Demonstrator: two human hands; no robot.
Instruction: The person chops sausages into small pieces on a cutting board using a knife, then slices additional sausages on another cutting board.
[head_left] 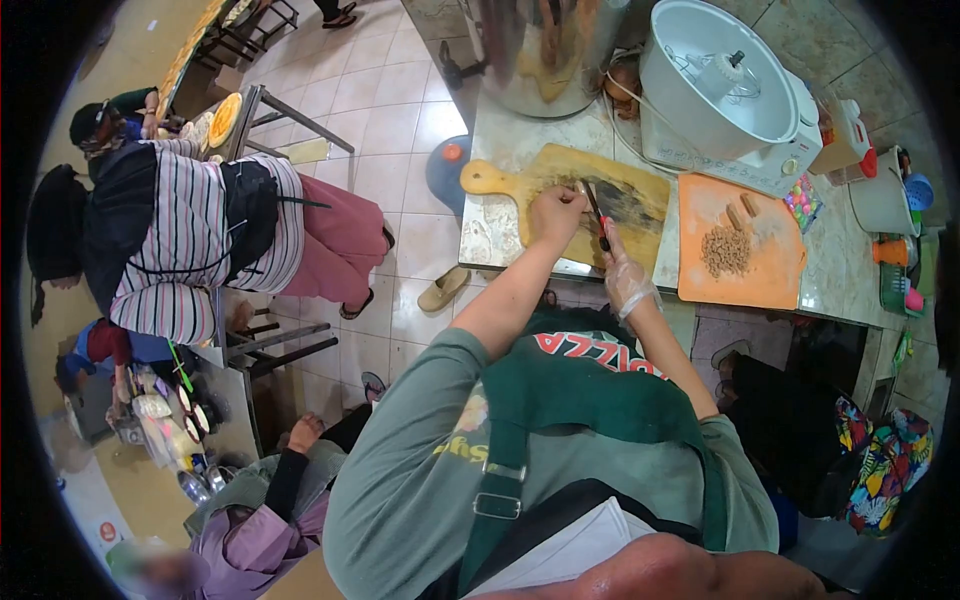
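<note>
My right hand (627, 280), in a clear plastic glove, is closed round the red-and-black handle of a knife (604, 226). The blade points away from me over a wooden cutting board (640, 225) with a dark-stained middle. Bare and closed, my left hand (557, 214) rests on the board with fingertips pinched beside the blade. A small pale piece seems to be at those fingertips, too small to name. To the right, an orange cutting board (700, 280) bears a heap of small brown diced bits (726, 250) and two short brown sausage-like pieces (742, 211).
A white mixer (720, 150) with a big bowl and a shiny metal container (540, 85) stand behind the boards. Bottles (848, 135) and baskets (893, 285) line the right side. Other people, one in a striped top (190, 220), are at tables on the left.
</note>
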